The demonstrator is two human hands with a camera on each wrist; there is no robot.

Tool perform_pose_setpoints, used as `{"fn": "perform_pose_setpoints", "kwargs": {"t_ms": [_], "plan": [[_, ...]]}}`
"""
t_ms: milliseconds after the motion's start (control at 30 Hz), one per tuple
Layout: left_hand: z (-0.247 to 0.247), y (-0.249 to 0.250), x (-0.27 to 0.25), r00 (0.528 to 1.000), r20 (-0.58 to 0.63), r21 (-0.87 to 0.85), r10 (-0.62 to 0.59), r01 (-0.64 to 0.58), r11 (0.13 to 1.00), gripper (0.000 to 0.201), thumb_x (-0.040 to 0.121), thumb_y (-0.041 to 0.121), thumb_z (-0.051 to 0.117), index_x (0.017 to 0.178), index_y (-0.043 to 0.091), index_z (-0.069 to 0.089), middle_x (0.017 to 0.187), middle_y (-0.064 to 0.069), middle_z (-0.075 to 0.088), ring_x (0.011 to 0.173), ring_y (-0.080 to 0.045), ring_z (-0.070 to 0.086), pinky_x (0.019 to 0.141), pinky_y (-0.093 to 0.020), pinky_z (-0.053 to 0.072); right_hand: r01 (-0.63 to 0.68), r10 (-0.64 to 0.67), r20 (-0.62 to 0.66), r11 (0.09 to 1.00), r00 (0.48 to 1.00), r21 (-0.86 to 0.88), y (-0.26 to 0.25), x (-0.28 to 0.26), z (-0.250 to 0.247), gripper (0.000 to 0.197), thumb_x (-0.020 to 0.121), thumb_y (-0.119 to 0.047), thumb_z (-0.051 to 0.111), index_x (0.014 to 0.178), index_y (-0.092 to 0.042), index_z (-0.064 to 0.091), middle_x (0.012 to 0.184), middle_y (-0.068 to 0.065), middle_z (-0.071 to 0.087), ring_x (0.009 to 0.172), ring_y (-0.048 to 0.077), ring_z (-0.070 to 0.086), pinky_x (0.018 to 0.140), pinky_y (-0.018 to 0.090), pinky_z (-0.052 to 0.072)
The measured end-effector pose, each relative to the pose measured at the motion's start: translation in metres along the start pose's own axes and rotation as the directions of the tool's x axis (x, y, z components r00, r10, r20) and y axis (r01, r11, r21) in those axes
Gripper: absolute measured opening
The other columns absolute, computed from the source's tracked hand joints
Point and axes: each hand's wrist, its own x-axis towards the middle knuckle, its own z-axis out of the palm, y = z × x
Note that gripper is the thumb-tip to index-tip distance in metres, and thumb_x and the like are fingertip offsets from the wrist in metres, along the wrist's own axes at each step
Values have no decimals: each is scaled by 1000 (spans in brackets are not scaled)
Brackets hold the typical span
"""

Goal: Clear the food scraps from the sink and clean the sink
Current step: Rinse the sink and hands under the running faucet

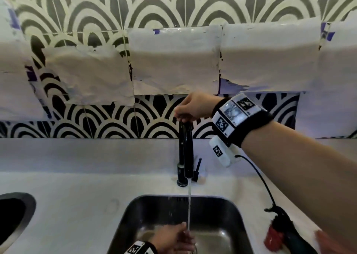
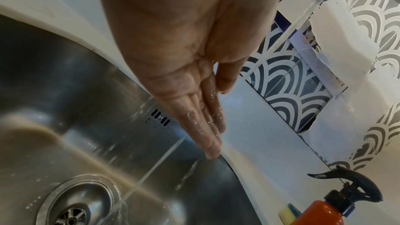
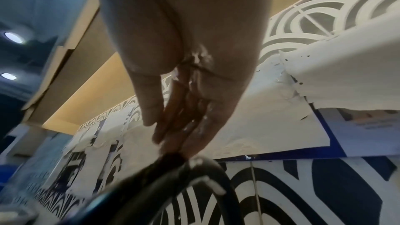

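Observation:
The steel sink [image 1: 228, 213] has water running into it in a thin stream [image 1: 189, 205] from the black faucet [image 1: 186, 149]. My right hand [image 1: 185, 109] reaches over the top of the faucet's arch [image 3: 194, 174]; its wet fingertips [image 3: 173, 143] touch the arch, fingers fairly straight, thumb apart. My left hand [image 1: 173, 238] is low inside the basin with wet fingers [image 2: 207, 126] straight and together, holding nothing. The stream passes close by these fingers and lands beside the drain strainer [image 2: 73, 206]. No food scraps show on the steel that is in view.
An orange-red pump bottle [image 1: 274, 232] with a black head stands on the white counter [image 1: 77, 195] right of the sink, a yellow sponge [image 2: 288, 211] beside it. A second dark basin [image 1: 11, 215] lies at the far left. The faucet lever [image 1: 198, 168] sticks up behind the spout.

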Motion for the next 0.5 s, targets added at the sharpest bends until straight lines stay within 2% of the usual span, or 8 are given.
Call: {"fn": "perform_pose_setpoints", "kwargs": {"t_ms": [67,167,233,300,367,400,433,500], "plan": [[-1,0,0,999,-32,31,-16,17,999,39,97,28,49,91,-7,65,85,-22,67,68,-29,65,61,-32,54,64,-94,-154,979,984,-194,9,-4,9,12,89,-20,61,90,-15,71,84,-4,66,79,10,62,69,19,50],[-2,1,1,998,-54,41,-36,38,998,41,98,31,46,89,-4,67,88,-21,68,68,-27,66,55,-29,53,79,-174,-367,962,914,-262,26,-16,37,23,94,-23,53,111,-13,64,106,2,54,92,13,53,78,21,41],[-2,0,1,997,-68,42,-48,51,998,41,99,31,44,86,-1,66,87,-19,69,66,-24,67,50,-25,50,78,-160,-436,977,886,-200,34,-27,57,38,99,-29,43,131,-10,49,118,5,45,95,12,48,79,22,38],[-3,-2,2,996,-73,26,-54,56,998,41,99,30,43,85,0,66,86,-18,69,66,-24,67,51,-24,49,73,-102,-429,994,898,-83,41,-36,76,52,102,-34,33,147,-10,26,128,7,43,103,12,47,81,22,38],[-3,-4,3,995,-85,12,-57,58,998,41,100,31,42,87,-1,66,85,-18,70,67,-24,67,54,-23,50,88,-48,-386,992,921,88,47,-41,96,59,102,-37,28,152,-17,3,142,8,40,119,16,46,97,29,41],[-2,-6,3,995,-87,3,-55,56,998,42,100,31,42,87,-1,66,83,-17,71,67,-24,68,55,-23,50,105,-38,-381,982,924,157,50,-42,107,61,102,-38,27,152,-20,-3,147,7,37,128,18,43,105,31,38],[-2,-8,5,995,-87,-3,-56,56,998,43,100,32,42,84,-1,66,79,-17,71,67,-24,68,56,-23,49,123,-32,-395,970,918,208,53,-43,118,61,102,-39,28,151,-22,-4,149,6,36,131,18,42,108,31,36],[1,-10,5,994,-82,-15,-72,71,997,44,99,31,44,76,0,64,70,-16,69,65,-25,66,58,-25,48,163,-37,-455,957,890,241,60,-45,139,60,101,-40,29,151,-19,5,137,5,49,121,17,51,100,27,41]]}}
